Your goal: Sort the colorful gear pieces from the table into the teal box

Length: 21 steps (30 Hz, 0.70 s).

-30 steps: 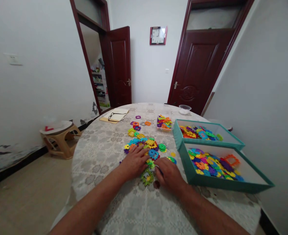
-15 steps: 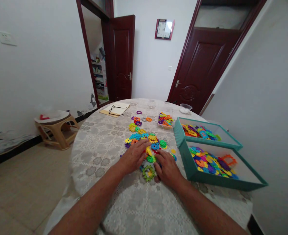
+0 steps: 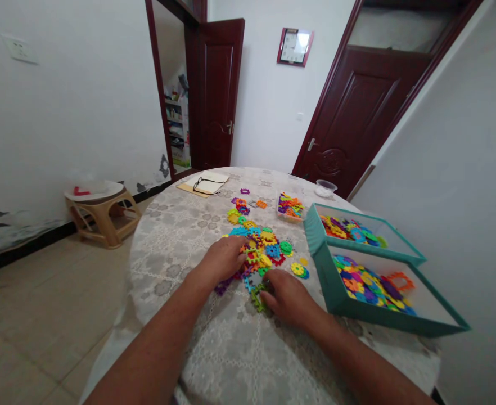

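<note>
A heap of colourful toothed plastic building pieces [image 3: 270, 239] lies on the table between my hands. My left hand [image 3: 225, 257] curls over the heap's left side, its fingertips pressed on pieces and partly hidden; a yellow square frame [image 3: 253, 256] is beside them. On the near right side my right hand [image 3: 288, 293] is closed, with thumb and forefinger at a green square toothed piece [image 3: 257, 298]. Next to that, a light blue piece [image 3: 248, 281] shows at the near end. Purple pieces [image 3: 222, 286] stick out under my left hand.
To the right stands a teal two-part box [image 3: 330, 281] full of loose pieces. A small clear tub [image 3: 290, 217] of pieces is behind the heap, and a clear bowl [image 3: 326, 188] farther back. Glasses [image 3: 206, 183] rest on an open notebook [image 3: 214, 181] at back left.
My left hand has curled in and moved slightly left. My right hand has drawn its fingers in at the green square piece, which is now tilted. The view has shifted a little.
</note>
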Each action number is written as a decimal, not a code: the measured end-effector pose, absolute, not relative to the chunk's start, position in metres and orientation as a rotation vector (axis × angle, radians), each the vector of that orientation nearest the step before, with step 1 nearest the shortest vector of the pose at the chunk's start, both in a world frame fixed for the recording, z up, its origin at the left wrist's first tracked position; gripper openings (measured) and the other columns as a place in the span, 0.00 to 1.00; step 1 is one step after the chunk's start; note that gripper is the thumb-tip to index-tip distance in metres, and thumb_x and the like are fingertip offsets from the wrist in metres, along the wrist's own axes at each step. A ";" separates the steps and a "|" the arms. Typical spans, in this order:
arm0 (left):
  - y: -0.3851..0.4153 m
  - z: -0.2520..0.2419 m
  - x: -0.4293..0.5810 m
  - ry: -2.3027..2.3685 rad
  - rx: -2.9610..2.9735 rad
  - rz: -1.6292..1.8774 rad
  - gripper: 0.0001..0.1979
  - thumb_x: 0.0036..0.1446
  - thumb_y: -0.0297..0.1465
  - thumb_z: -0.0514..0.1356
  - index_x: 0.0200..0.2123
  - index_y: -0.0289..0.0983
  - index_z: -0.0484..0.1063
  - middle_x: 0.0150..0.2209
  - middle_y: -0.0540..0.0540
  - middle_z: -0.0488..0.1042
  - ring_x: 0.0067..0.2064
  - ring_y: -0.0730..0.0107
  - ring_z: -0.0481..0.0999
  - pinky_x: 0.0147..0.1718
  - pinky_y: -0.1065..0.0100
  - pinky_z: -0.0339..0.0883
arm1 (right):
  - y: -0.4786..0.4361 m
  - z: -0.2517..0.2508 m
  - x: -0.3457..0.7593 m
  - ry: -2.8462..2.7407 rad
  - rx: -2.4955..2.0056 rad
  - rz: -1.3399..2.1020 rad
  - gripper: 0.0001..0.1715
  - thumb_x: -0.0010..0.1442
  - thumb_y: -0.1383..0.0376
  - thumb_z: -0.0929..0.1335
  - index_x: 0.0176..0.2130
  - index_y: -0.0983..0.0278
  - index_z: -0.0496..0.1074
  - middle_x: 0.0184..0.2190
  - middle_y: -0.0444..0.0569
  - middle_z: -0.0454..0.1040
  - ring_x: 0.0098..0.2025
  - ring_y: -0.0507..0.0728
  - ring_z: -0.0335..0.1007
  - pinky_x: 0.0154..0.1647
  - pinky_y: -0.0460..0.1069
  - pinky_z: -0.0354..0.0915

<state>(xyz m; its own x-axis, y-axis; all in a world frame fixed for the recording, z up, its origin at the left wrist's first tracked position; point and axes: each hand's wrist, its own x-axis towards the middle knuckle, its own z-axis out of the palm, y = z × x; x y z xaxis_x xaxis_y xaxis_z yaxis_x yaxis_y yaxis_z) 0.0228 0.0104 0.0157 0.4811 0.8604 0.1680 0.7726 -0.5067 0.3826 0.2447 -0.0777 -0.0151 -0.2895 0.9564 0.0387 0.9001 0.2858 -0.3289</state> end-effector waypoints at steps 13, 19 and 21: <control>-0.006 -0.019 0.040 1.326 2.636 0.600 0.08 0.61 0.27 0.64 0.44 0.41 0.79 0.47 0.39 0.78 0.53 0.49 0.72 0.53 0.52 0.67 | -0.019 -0.008 0.272 -1.561 -1.486 0.991 0.14 0.58 0.53 0.71 0.34 0.62 0.73 0.22 0.40 0.69 0.25 0.52 0.63 0.26 0.46 0.58; -0.012 -0.023 0.044 1.270 2.537 0.638 0.09 0.63 0.23 0.59 0.40 0.40 0.79 0.47 0.40 0.77 0.48 0.53 0.73 0.49 0.55 0.67 | -0.020 -0.037 0.259 -1.523 -1.502 0.989 0.17 0.59 0.50 0.71 0.33 0.60 0.70 0.22 0.40 0.70 0.23 0.53 0.65 0.25 0.47 0.61; -0.012 -0.025 0.045 1.235 2.514 0.645 0.10 0.64 0.23 0.57 0.40 0.39 0.78 0.47 0.40 0.77 0.46 0.55 0.73 0.49 0.56 0.67 | -0.022 -0.040 0.257 -1.605 -1.513 0.918 0.16 0.60 0.52 0.70 0.32 0.60 0.70 0.22 0.39 0.68 0.24 0.53 0.64 0.24 0.46 0.59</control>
